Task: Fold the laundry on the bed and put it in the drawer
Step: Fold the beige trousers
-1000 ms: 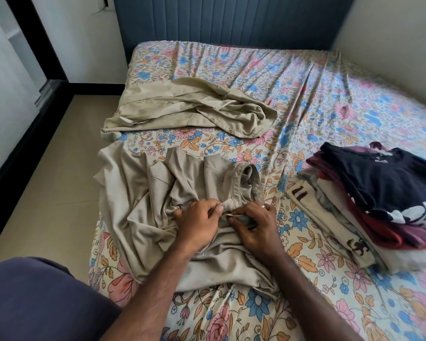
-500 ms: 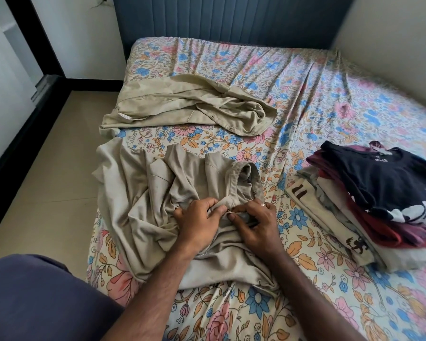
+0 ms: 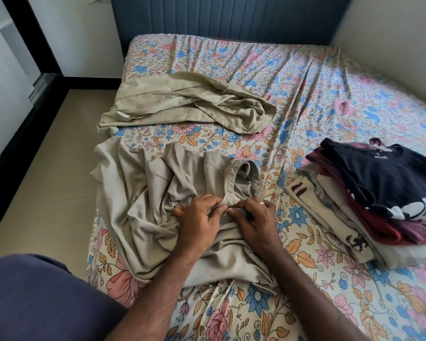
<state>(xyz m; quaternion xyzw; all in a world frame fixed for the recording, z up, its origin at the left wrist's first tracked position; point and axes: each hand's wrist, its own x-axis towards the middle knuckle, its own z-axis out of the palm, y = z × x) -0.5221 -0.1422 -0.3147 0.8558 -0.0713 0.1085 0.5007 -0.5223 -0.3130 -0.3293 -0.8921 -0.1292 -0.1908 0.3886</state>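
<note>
While the beige shirt (image 3: 158, 205) is lying crumpled on the bed (image 3: 305, 94), the left hand (image 3: 197, 219) and right hand (image 3: 253, 221) are pinching its collar placket, probably buttoning, so keeping both edges aligned is helping.

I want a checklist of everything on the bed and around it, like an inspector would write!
Surface: bed with a flowered sheet, wrinkled.
Job's things: beige garment crumpled under the hands; second beige garment unfolded beyond it; folded stack at the right, dark shirt on top.
Clutter: nothing seen.
Hands: left hand and right hand both pinch the near garment at its waistband.
Cables: nothing seen.
Surroundings: blue headboard, tiled floor, wall at the right; no drawer in view.
</note>
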